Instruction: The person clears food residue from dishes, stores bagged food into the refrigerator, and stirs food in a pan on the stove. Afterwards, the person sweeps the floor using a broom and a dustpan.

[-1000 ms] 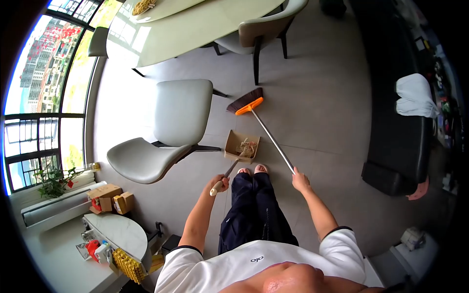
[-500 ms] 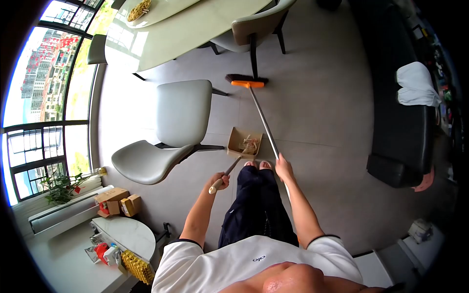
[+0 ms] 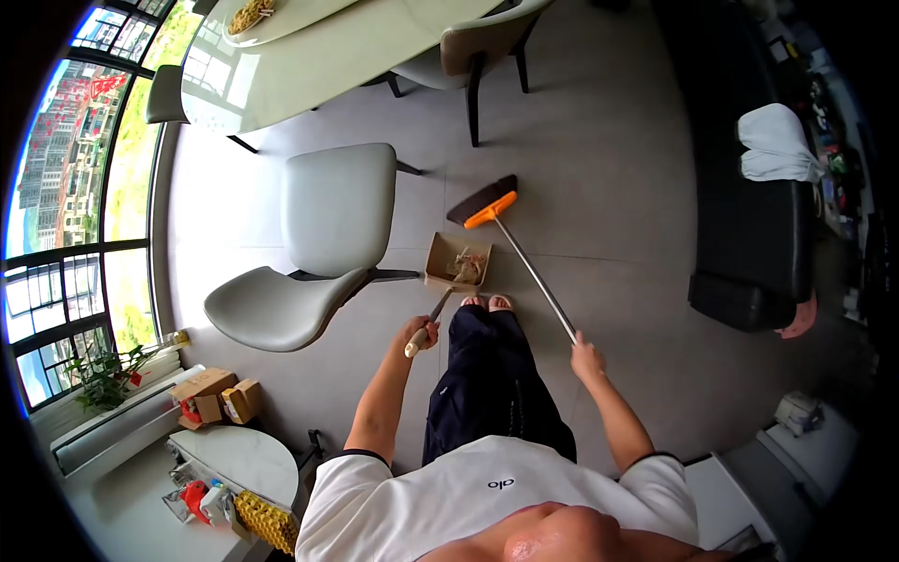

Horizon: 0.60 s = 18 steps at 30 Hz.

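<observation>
My left hand (image 3: 420,333) is closed round the handle of a dustpan (image 3: 433,272), which stands on the floor just in front of my feet. Loose debris (image 3: 465,267) lies inside the pan. With my right hand (image 3: 588,360) I grip the metal pole of a broom (image 3: 491,212). Its orange head with dark bristles is tilted on the floor, beyond the dustpan and a little to its right. A short gap separates the bristles from the pan's far edge.
A grey chair (image 3: 339,211) stands left of the dustpan. Further off are a glossy table (image 3: 309,70) and another chair (image 3: 478,47). A black sofa (image 3: 749,225) with white cloth (image 3: 777,142) runs along the right. Cardboard boxes (image 3: 208,386) sit at lower left.
The broom head has come nearer, away from the chair leg, and turned to slant beside the dustpan. My right hand has moved right and down; my left still holds the dustpan.
</observation>
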Tool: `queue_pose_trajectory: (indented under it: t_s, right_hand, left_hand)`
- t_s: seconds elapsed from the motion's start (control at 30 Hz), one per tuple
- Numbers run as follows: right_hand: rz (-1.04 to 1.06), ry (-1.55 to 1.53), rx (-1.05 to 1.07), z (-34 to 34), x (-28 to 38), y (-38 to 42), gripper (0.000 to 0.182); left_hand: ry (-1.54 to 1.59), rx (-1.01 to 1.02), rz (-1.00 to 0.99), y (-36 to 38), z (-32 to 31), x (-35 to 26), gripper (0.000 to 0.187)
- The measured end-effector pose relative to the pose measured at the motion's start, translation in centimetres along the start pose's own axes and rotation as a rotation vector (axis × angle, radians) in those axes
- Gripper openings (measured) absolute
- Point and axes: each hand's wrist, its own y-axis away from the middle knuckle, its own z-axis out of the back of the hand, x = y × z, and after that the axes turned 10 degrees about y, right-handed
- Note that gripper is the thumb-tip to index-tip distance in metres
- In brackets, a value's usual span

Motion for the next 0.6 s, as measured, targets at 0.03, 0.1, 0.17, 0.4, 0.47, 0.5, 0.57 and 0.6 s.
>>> queue_pose_trajectory:
  t_s: [0.03,0.1,0.17,0.4,0.47,0.5,0.57,0.6]
  right_hand:
    - [0.015,-0.003,-0.065,-0.2,-1.4,1.3,0.045]
    - [0.040,-0.004,-0.179,-0.7,-3.9,4.3,0.044]
    - [-0.007,-0.240,-0.151,-0.5,-4.9,6.4,0.042]
    - [-0.295,-0.694,-0.049,5.1,-1.7,4.3,0.039]
    - [-0.302,-0.662,-0.042,6.1,-0.6,0.9,0.040]
    - [-0.294,-0.678,-0.037,5.7,-0.3,-0.5,0.040]
    - [-0.279,-0.706,-0.025,3.9,0.5,-2.7,0.040]
    - [-0.298,-0.675,-0.027,2.3,1.5,-2.3,0.039]
  left_hand:
    - [-0.034,-0.020,0.001,0.1,-0.2,-0.3,0.031]
    - [-0.126,-0.079,0.017,0.9,-0.3,-0.3,0.031]
    - [-0.217,-0.122,0.013,2.0,-0.7,-1.0,0.029]
    - [-0.346,-0.180,0.011,3.1,-2.3,-3.4,0.035]
    - [-0.332,-0.186,0.015,3.0,-3.1,-4.0,0.033]
    - [-0.321,-0.190,0.020,3.0,-3.3,-4.0,0.033]
    - [-0.330,-0.214,0.007,1.9,-3.3,-4.1,0.033]
    - [-0.344,-0.222,-0.001,1.4,-3.9,-4.5,0.033]
